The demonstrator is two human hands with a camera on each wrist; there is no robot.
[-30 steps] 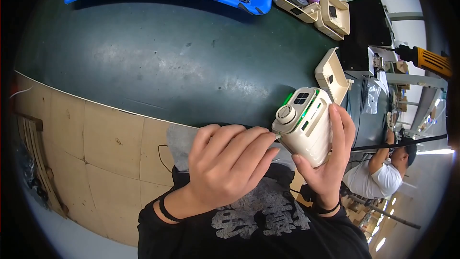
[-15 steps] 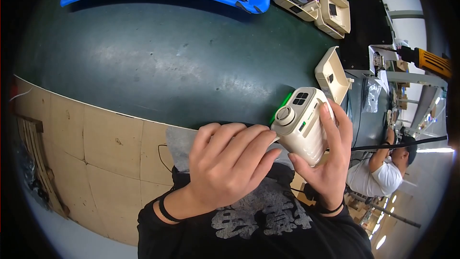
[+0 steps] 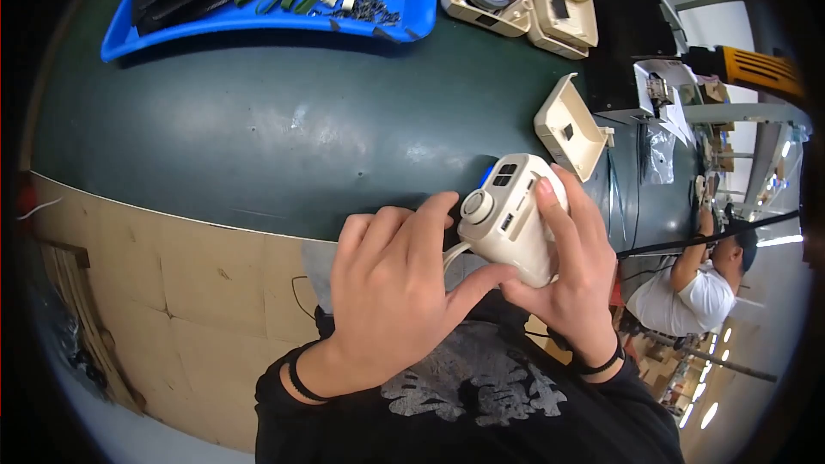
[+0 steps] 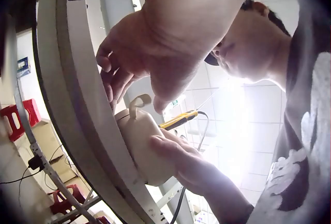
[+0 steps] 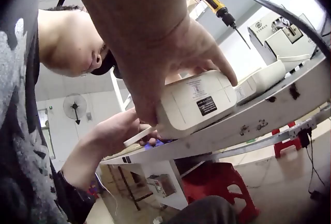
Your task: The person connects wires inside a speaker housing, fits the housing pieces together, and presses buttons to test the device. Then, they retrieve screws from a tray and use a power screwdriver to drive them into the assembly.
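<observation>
A cream boxy device point(image 3: 516, 245) with a round knob, a small dark four-part window and a port is held tilted near the table's front edge. My right hand point(image 3: 574, 271) grips it from the right, fingers over its side and thumb at its lower end. From its left corner comes a cream strap loop point(image 3: 452, 251), which stands up free in the left wrist view. My left hand point(image 3: 387, 279) is beside that corner, fingers spread, thumb reaching to the device's lower end. The right wrist view shows the device's labelled face point(image 5: 183, 102). A blue glow point(image 3: 487, 175) shows at its far edge.
A blue tray point(image 3: 421, 9) holds green and cream straps, small screws and black items. Right of it lies an opened cream housing point(image 3: 460, 9) with a purple cylinder. Another cream shell point(image 3: 574, 142) lies beyond the device. A yellow electric screwdriver point(image 3: 760, 70) hangs at right, near a seated person point(image 3: 683, 296).
My left hand has loosened from the strap, its fingers spreading apart. The device has shifted left in view and turned slightly. Its glow has gone from green to blue.
</observation>
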